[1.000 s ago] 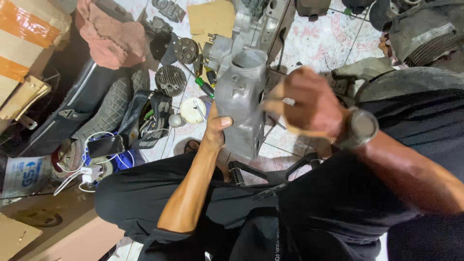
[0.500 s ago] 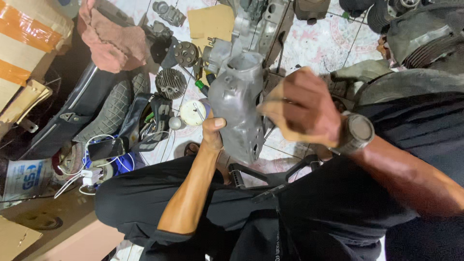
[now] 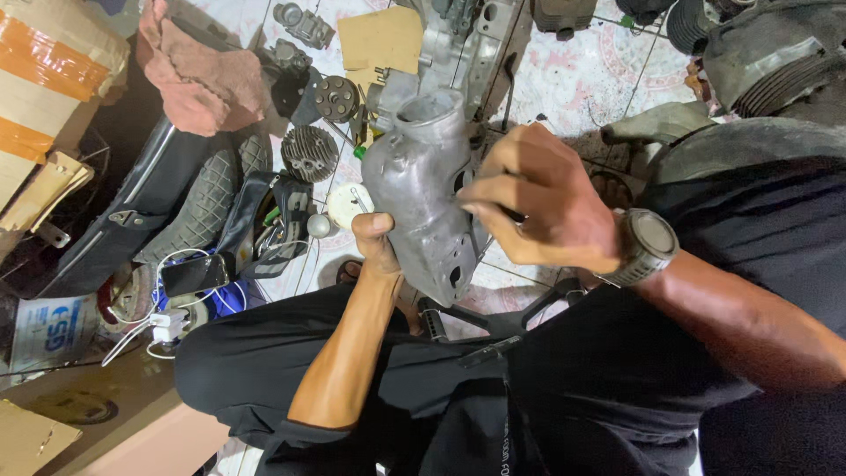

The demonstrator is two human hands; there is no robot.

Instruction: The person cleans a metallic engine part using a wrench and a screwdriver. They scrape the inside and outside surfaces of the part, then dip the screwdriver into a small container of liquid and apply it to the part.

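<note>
Grey cast-metal housing (image 3: pixel 421 189) held upright above lap, over tiled floor (image 3: pixel 564 84), open mouth at top. Left hand (image 3: pixel 374 242) closed around lower left side, thumb across the casting. Right hand (image 3: pixel 533 198) against right flank, fingers pinched together on something small; item not discernible. Wristwatch (image 3: pixel 648 247) on that wrist. Beyond, on floor: finned cylinder head (image 3: pixel 310 152), larger engine casing (image 3: pixel 463 40), cardboard piece (image 3: pixel 381 37), pink rag (image 3: pixel 198 75), phone on cable (image 3: pixel 194 271) toward left edge. Risk, judged: one-handed support low on a heavy, smooth casting; slip would drop it onto foot or loose parts below. Pinched item could fall among clutter.
</note>
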